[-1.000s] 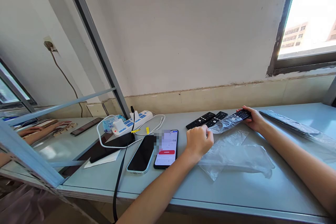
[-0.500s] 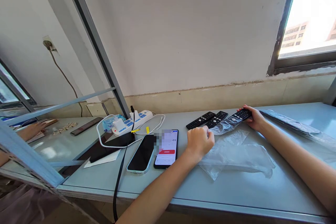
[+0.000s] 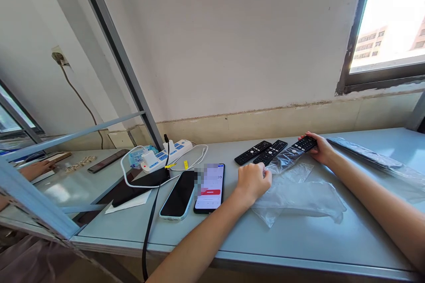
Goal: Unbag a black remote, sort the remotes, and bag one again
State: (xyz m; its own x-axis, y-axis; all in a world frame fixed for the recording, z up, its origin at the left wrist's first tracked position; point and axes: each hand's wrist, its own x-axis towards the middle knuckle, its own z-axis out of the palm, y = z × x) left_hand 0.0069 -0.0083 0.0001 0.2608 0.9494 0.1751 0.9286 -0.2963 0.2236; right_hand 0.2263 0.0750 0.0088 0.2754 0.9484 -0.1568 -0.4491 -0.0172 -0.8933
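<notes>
My right hand [image 3: 320, 149] is closed around the upper end of a black remote control [image 3: 304, 143]. The lower part of this remote is inside a clear plastic sleeve [image 3: 280, 163]. At the sleeve's near end my left hand [image 3: 253, 182] is closed in a fist, gripping the plastic. Two more black remotes, one on the left [image 3: 252, 152] and one beside it [image 3: 270, 152], lie side by side just behind my left hand. Crumpled clear plastic bags [image 3: 299, 199] lie flat on the table between my forearms.
Two phones, one with a dark screen [image 3: 178, 194] and one lit [image 3: 210, 192], lie left of my left forearm. Behind them is a white power strip [image 3: 166, 157] with cables. A wrapped dark item [image 3: 368, 154] lies at right. Beyond the metal frame [image 3: 36, 194] is another person's hand [image 3: 36, 169].
The view has shifted very slightly. Both my hands keep their grip on the remote and sleeve in almost the same place.
</notes>
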